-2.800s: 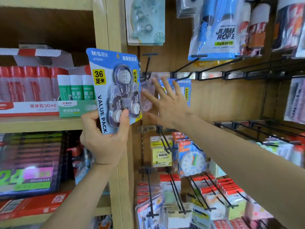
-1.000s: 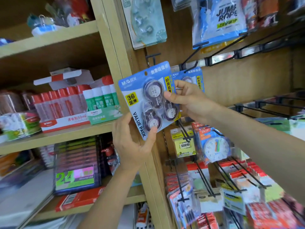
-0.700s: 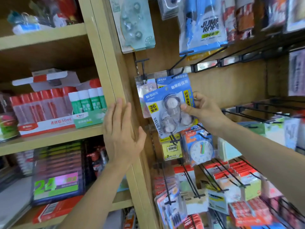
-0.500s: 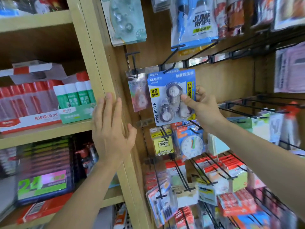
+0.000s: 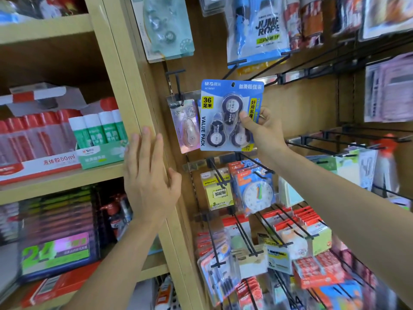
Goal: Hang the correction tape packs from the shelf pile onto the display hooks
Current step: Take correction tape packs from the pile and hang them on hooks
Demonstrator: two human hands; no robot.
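My right hand (image 5: 262, 128) pinches the right edge of a blue correction tape pack (image 5: 218, 115) marked "VALUE PACK", holding it upright against the wooden back panel. The hole in the pack's top sits just under a black display hook (image 5: 233, 67). Whether the hook passes through the hole, I cannot tell. Another hook (image 5: 177, 86) to the left carries a clear pink pack (image 5: 186, 124). My left hand (image 5: 148, 175) is flat, fingers straight, against the wooden upright post (image 5: 125, 86), holding nothing.
Glue stick boxes (image 5: 98, 135) stand on the left shelf (image 5: 60, 177). A jump rope bag (image 5: 257, 30) hangs above. Below hang sticky notes (image 5: 220, 193), a toy clock pack (image 5: 257, 193) and several red packs on protruding black hooks (image 5: 344, 144).
My left hand let go of the blue pack and moved to the post. My right hand took the pack and carried it right and up to the hook.
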